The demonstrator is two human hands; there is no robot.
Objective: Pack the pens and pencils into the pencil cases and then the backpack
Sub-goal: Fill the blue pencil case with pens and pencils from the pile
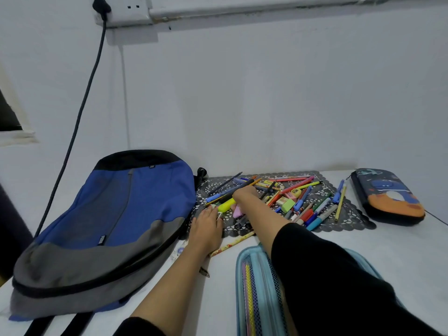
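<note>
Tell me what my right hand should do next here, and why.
Probably close your right hand on a pen and carry it back to the open case. That hand is in the pile on the mat, fingers hidden, and the case near you shows only a few pencils inside.

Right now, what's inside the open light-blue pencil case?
Visible in the light-blue pencil case: a yellow pencil and a pinkish pencil, side by side. The black sleeve covers the rest of the inside.
</note>
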